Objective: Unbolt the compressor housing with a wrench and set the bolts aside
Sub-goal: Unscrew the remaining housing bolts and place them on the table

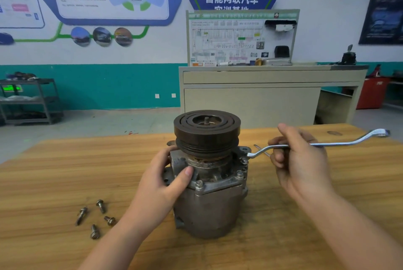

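Compressor [207, 182] standing upright near the middle of the wooden table [65, 171], its dark grooved pulley [207, 132] on top and the grey housing below. The left hand [165, 180] grips the housing's upper left side, thumb pressed against the flange under the pulley and fingers curled round the far side. The right hand [298, 156] holds a chrome offset ring wrench [327, 143] by the middle of its shaft, fingers wrapped round it with the thumb raised. The wrench's near end [249, 155] sits down at a bolt on the right side of the housing flange, while its far ring end [380, 132] sticks out to the right above the table.

Two bolts [198, 183] [239, 174] are visible seated in the front edge of the flange. Four loose bolts lie on the table to the left of the compressor, well apart from it: one [101, 205] at the back, one [81, 215] to the left, one [109, 220] to the right and one [94, 231] nearest the person. None of them touch each other.

Behind the table stands a beige cabinet [250, 95] carrying an upright wiring-diagram board [239, 38]. A wall [130, 56] painted white over teal bears posters, and a dark metal shelf rack [30, 99] stands at the far left.
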`<state>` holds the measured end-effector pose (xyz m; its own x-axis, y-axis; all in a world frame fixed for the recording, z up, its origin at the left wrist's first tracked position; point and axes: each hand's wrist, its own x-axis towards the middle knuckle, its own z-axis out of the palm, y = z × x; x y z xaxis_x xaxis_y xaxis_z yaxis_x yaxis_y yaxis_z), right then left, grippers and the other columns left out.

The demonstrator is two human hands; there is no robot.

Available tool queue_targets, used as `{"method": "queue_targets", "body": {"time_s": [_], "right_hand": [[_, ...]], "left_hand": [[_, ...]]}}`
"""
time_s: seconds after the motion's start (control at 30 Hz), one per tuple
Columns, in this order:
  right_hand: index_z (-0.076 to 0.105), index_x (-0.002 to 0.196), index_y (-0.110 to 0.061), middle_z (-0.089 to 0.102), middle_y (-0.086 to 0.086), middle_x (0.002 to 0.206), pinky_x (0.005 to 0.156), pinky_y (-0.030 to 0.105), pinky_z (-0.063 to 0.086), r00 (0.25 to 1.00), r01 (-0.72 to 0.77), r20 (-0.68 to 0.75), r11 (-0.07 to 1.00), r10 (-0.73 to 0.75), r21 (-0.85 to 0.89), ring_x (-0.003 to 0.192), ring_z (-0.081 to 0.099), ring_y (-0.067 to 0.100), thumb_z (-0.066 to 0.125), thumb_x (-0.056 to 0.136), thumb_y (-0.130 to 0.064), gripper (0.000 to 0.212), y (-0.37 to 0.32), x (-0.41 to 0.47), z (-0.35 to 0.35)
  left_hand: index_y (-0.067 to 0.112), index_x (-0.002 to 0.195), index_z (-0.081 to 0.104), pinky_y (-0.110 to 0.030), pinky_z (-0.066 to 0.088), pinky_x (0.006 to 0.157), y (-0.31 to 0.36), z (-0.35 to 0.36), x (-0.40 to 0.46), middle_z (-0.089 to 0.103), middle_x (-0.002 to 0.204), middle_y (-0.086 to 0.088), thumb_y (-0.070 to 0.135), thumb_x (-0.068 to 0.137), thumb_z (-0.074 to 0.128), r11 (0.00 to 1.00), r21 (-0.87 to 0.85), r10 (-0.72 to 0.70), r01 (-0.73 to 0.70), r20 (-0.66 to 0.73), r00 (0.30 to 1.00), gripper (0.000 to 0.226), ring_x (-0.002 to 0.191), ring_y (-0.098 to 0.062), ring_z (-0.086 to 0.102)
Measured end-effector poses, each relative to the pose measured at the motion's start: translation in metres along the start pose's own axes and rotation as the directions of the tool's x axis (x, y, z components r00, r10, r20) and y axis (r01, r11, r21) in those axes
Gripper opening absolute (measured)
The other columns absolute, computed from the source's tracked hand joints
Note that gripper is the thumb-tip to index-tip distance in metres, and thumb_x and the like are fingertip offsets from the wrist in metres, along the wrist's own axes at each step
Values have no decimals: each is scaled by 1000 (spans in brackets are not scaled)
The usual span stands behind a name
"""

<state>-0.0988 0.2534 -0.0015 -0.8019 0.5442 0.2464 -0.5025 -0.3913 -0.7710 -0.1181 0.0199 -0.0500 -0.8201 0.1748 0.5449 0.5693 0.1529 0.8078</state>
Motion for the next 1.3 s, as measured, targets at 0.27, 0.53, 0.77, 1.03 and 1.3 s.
{"method": "queue_targets", "body": {"time_s": [0.27,0.53,0.77,1.03,1.3], "right_hand": [[53,55,-11,55,6,48,42,18,41,790,599,412,711,-453,-367,40,51,10,66,90,-28,41,-2,-41,3],[46,45,-21,53,12,49,43,22,44,856,475,364,835,-366,-278,38,52,15,58,83,-12,41,4,-30,-10],[46,47,-9,51,3,44,26,10,20,880,-390,343,912,329,125,21,29,6,53,78,-2,32,13,26,2],[50,50,-8,57,10,48,32,10,24,990,-32,142,985,7,172,23,34,10,58,89,-2,40,14,24,-7],[45,51,-1,54,9,46,38,23,40,806,575,363,764,-467,-293,32,44,13,62,91,-16,46,3,-12,0]], "left_hand": [[36,114,55,-7,48,74,-1,0,-1,68,107,24,38,79,62,999,33,11,-11,-4,1000,36,99,4,65],[33,115,56,-6,48,73,1,1,-2,69,107,23,40,81,65,1000,8,12,-12,-13,1000,36,98,5,65],[42,111,57,-8,49,74,-2,0,-2,69,107,22,40,81,65,1000,18,7,-7,-4,1000,32,99,3,66],[37,113,57,-8,49,72,-2,1,-2,69,106,24,37,79,62,1000,19,14,-13,-15,1000,34,97,5,65],[32,114,57,-4,46,72,4,3,-3,69,105,26,46,81,68,999,37,28,-27,-31,999,37,97,8,64]]}}
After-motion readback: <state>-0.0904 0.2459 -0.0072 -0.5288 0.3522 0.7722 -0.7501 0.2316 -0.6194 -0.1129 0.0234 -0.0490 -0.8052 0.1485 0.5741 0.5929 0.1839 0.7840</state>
